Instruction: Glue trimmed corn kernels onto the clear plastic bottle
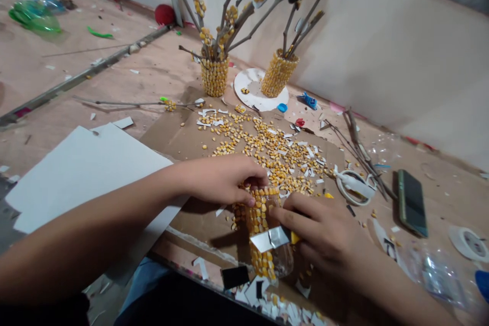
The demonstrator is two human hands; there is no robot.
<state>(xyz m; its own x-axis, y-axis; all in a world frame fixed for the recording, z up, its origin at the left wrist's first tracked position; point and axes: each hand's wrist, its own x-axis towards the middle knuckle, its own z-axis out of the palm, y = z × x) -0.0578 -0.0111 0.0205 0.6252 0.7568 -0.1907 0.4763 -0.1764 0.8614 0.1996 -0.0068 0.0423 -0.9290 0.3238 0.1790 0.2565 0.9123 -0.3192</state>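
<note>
A clear plastic container (284, 260), partly covered with rows of yellow corn kernels (260, 214), stands tilted in front of me. My left hand (229, 178) grips its upper rim, thumb on the kernels and fingers curled over the top. On the other side my right hand (317, 219) is closed, its fingertips at the bare plastic near the rim. Beneath those fingers a box cutter (270, 239) shows a wide shiny blade and a bit of yellow handle. Its blade crosses in front of the kernel rows; most of the handle is hidden by the hand.
Loose corn kernels (267, 147) and paper scraps cover the cardboard (183, 135). Behind stand two kernel-covered vases (214, 79) with branches, one on a white disc (244, 81). White sheets (87, 173) lie left; a phone (412, 204), cable (353, 188) and tape roll (469, 243) lie right.
</note>
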